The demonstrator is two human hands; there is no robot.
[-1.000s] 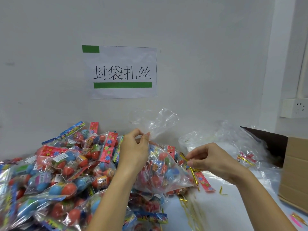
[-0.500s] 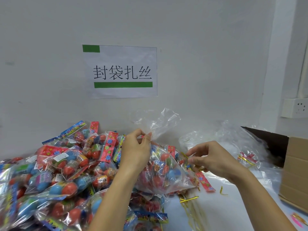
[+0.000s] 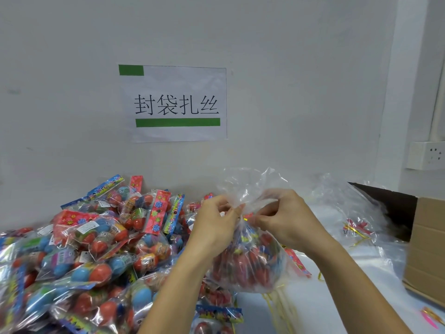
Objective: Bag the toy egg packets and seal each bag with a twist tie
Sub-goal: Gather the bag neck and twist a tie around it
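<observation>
Here, both hands' fingers pinch the bag (image 3: pixel 248 261) neck: left hand (image 3: pixel 214 225), right hand (image 3: pixel 284 220), packet pile (image 3: pixel 91 242) crowding left.

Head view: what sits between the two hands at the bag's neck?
The gathered neck of the clear bag, with a gold twist tie showing there; left hand and right hand pinch it from either side, in the head view.

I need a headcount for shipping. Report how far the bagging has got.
Done: the clear bag is filled with egg packets. In hand: the left hand and right hand pinch its gathered neck, a gold twist tie glinting between them, not visibly wound. Left: the big pile of loose packets; spare ties lie below. The cardboard box hides its contents, so no finished count.
</observation>
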